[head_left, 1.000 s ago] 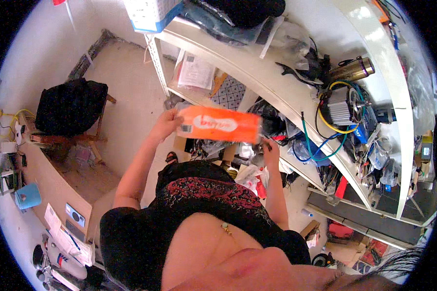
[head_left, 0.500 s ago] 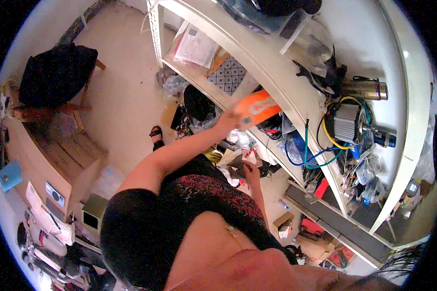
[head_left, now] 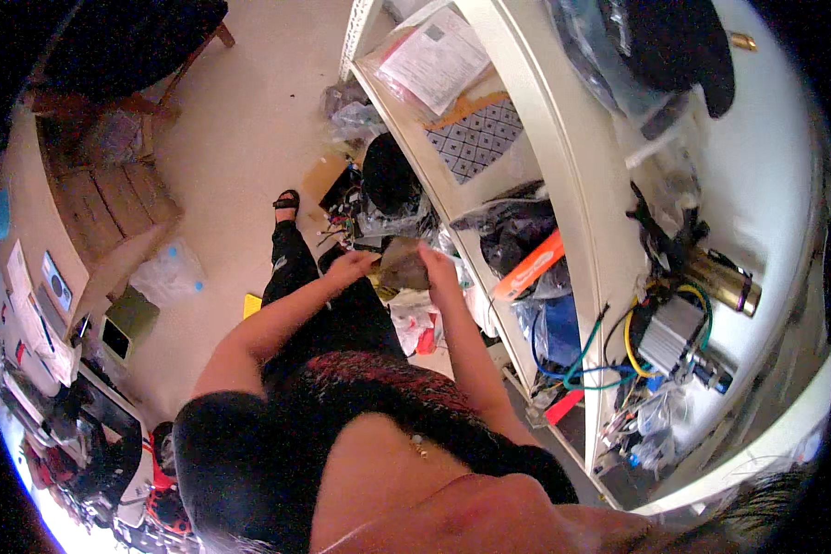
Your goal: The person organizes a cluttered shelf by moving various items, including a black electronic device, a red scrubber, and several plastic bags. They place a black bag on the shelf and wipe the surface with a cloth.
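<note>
A flat brownish-grey piece (head_left: pixel 403 263), perhaps a bag or a sheet, is stretched out in front of my body. My right hand (head_left: pixel 441 271) pinches its right edge. At its left side my left hand (head_left: pixel 349 267) is closed, fingers pressed together at a pale corner that seems to belong to it. An orange flat package (head_left: pixel 532 266) with a pale mark rests on the shelf to the right, apart from both hands. Crumpled white and red plastic (head_left: pixel 417 331) shows just below the piece.
A white metal shelf rack (head_left: pixel 526 83) stands on the right, with papers (head_left: pixel 434 60), a patterned sheet (head_left: pixel 475 138), a silver motor (head_left: pixel 671 337) and coloured hoses. A black round item (head_left: pixel 390 174) and clutter lie by its foot. Cardboard boxes (head_left: pixel 111 208) stand left.
My left hand has let go of the orange package, which now lies on the shelf, and has come down to the brownish piece. My right hand has lifted that piece, and the view has shifted.
</note>
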Action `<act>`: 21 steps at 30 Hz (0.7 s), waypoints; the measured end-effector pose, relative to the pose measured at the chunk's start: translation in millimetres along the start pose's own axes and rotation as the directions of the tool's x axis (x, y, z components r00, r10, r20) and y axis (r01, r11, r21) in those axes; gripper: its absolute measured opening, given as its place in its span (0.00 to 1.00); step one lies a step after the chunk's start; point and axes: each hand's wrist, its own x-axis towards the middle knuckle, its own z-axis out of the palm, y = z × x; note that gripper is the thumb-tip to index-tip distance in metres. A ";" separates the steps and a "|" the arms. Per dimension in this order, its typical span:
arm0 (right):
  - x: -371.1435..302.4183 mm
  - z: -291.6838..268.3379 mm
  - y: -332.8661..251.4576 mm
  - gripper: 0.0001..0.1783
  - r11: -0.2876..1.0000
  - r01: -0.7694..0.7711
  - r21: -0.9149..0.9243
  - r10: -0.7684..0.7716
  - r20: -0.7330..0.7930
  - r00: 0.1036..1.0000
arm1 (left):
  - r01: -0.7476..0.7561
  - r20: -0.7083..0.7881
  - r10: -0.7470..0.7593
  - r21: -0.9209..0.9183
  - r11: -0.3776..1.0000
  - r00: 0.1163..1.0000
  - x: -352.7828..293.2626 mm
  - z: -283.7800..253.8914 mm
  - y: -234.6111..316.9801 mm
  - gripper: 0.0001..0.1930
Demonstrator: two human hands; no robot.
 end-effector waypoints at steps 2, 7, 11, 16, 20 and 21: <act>43.0 13.9 -36.5 0.19 1.000 -0.020 0.005 0.021 -0.087 0.996 | 0.114 -0.113 -0.137 -0.183 0.976 0.984 -29.7 -37.1 0.8 0.18; 223.0 -87.1 103.4 0.12 0.982 0.099 0.162 -0.060 -0.230 0.971 | 0.151 -0.179 -0.226 -0.356 0.922 0.958 -53.1 -78.5 -47.8 0.14; 173.6 -80.5 158.6 0.21 0.913 -0.224 0.341 0.186 0.140 0.972 | 0.161 -0.178 -0.278 -0.485 0.859 0.944 -50.3 -54.3 -55.0 0.13; 190.5 -33.2 82.6 0.32 0.995 -0.067 -0.075 0.015 -0.549 0.836 | 0.216 -0.055 -0.264 -0.430 0.876 0.963 -23.9 -29.1 -57.4 0.14; 275.3 -40.8 34.8 0.34 0.985 0.121 -0.124 -0.171 -0.804 0.570 | 0.220 -0.063 -0.276 -0.446 0.868 0.959 -28.3 -29.9 -70.1 0.14; 300.1 -47.7 29.1 0.34 0.990 0.034 -0.136 -0.136 -0.867 0.480 | 0.226 -0.057 -0.281 -0.452 0.863 0.958 -28.1 -34.2 -75.6 0.14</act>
